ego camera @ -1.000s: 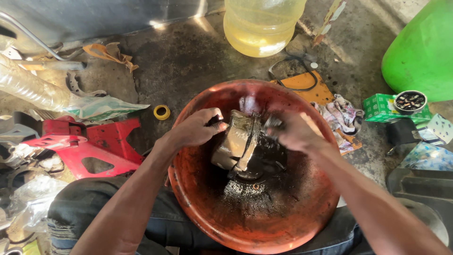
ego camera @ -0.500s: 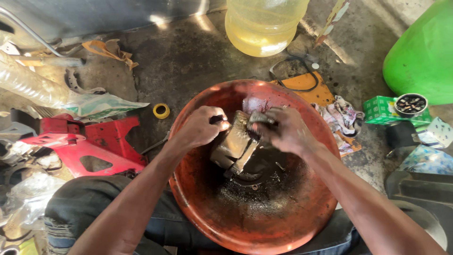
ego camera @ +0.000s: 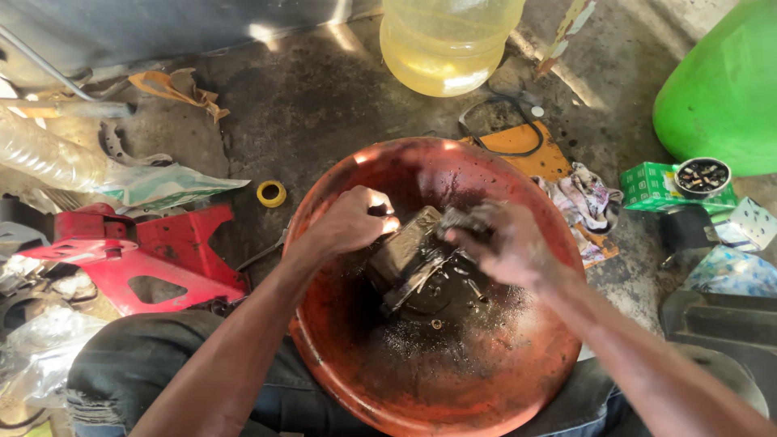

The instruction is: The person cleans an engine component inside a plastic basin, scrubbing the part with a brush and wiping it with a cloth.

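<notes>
Step in hand, as judged: scrubbing a greasy metal engine part (ego camera: 409, 259) in the orange basin (ego camera: 453, 396), which rests on the person's lap. Part sits near basin centre, tilted, over dark oily liquid. Left hand (ego camera: 350, 222): grip closed around the part's left end, steadying it. Right hand (ego camera: 503, 243): grip closed on a small dark brush (ego camera: 458, 220), touching the part's upper right edge. Next move likely calls for firm bracing while the brush works.

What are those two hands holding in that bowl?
A greasy metal engine part: left hand grips its upper left end, right hand its right side, over the orange basin.
</notes>
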